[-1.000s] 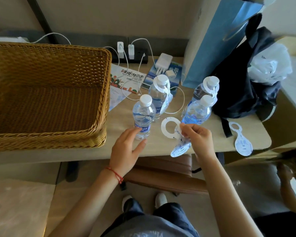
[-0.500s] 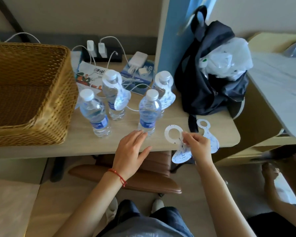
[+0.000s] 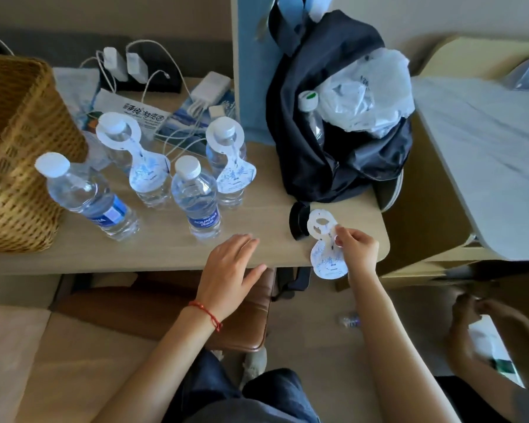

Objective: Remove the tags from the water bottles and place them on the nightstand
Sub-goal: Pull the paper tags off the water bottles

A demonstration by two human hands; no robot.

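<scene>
Now that the right hand (image 3: 356,250) has carried its pinched tag (image 3: 327,239) rightward onto the earlier tag at the table (image 3: 165,254) corner, left hand (image 3: 229,265) fingers relaxed, two bottles (image 3: 225,161) remain tagged.

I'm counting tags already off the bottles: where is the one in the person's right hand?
In the head view, the tag is pinched by the right hand at the table's front right edge, beside the dark bag.
</scene>
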